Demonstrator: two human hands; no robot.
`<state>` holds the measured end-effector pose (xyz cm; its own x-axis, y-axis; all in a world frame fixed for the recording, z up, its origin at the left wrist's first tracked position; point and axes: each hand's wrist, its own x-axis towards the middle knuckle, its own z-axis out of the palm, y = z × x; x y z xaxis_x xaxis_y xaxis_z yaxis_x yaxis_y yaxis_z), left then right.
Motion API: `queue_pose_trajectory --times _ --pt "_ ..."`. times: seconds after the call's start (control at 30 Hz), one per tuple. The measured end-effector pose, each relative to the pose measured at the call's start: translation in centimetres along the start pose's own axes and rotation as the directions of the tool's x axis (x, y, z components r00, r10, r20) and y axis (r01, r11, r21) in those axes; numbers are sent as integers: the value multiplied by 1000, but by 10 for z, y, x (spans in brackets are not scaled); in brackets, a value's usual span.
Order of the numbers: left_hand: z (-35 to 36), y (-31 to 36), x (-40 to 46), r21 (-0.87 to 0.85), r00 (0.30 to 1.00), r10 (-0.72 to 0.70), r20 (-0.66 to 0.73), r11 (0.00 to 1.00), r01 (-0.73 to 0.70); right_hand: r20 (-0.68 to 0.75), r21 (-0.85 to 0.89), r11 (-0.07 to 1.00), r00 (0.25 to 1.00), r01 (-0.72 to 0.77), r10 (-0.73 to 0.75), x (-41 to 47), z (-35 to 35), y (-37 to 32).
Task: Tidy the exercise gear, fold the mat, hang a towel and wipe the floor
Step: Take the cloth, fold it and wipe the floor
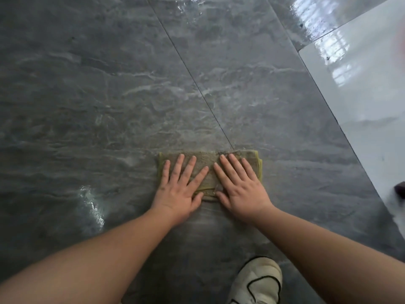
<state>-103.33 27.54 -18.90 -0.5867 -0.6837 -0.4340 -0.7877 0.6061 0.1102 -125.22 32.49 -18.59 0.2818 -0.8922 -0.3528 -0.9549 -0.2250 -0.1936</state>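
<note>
Down on the dark floor (98, 95), low in the middle of my view, I see the cloth (209, 165), a folded greenish-yellow rag lying flat just below the end of a seam between two grey marbled tiles. My left hand (178, 189) presses on its left half and my right hand (240, 189) on its right half, both palms down with fingers straight and spread, so neither grip is curled around anything. The two thumbs nearly meet at the near edge of the cloth, where a strip of it shows between them. The far edge and the right edge of the cloth stick out past my fingertips. Both bare forearms reach in from the bottom corners.

Near the bottom edge, between my arms and closer to the right one, I see a cream shoe (256, 281) with dark piping standing on the tiles. A bright wet-looking glare sits on the floor to the left of my left wrist. Along the right side runs a band of pale glossy tile (361, 95) catching window reflections, with a small dark object at its right edge that I cannot identify.
</note>
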Motion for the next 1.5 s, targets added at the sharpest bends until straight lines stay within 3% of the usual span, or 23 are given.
queue_pose_trajectory --times 0.27,0.6,0.9,1.17,1.33,1.5 --pt "-35 1 71 67 995 97 -18 993 -95 -107 21 986 980 -167 168 20 -12 43" --pt "-94 42 202 115 989 146 -38 983 -141 -216 68 913 887 -402 407 57 -36 144" --pt "-121 30 242 121 979 200 -28 973 -195 -165 168 839 825 -517 541 81 -54 155" --pt "-97 -14 184 73 985 171 -30 983 -168 -154 117 917 905 -382 396 69 -37 96" --pt "-75 -53 124 16 999 7 -42 1000 -6 -148 89 964 954 -250 261 92 -37 45" --pt "-45 -98 46 -40 977 -210 -36 977 208 -95 43 999 996 8 -4 121 -40 -14"
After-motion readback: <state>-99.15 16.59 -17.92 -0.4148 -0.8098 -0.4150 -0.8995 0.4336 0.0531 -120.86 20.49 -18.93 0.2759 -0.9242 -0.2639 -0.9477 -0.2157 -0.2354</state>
